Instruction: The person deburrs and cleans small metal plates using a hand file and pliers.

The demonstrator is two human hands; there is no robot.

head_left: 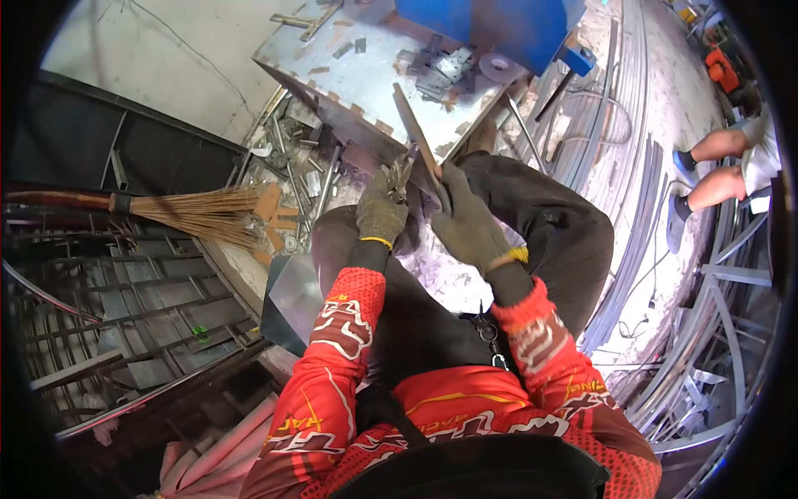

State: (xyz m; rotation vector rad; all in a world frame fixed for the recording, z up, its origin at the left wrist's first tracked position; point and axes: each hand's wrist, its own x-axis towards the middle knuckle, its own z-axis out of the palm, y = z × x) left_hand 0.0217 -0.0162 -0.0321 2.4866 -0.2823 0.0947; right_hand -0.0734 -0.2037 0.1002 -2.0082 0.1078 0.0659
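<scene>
My right hand (470,223), in a grey-brown work glove with a yellow cuff, is closed around a long flat file (413,126). The file tilts up and to the left, its far end in front of the metal work table. Beside it my left hand (382,209), gloved alike, is closed on a small metal piece (399,176). The fingers and the file partly cover this piece, so its exact shape is hard to make out. Both hands are between my knees, close to each other but apart.
Ahead stands a metal table (320,54) carrying small metal parts (445,75), a grinding disc (497,66) and a blue machine (490,25). Scrap (291,158) and a broom (191,206) lie left. Long metal rods (623,191) and another person's legs (719,162) are at right.
</scene>
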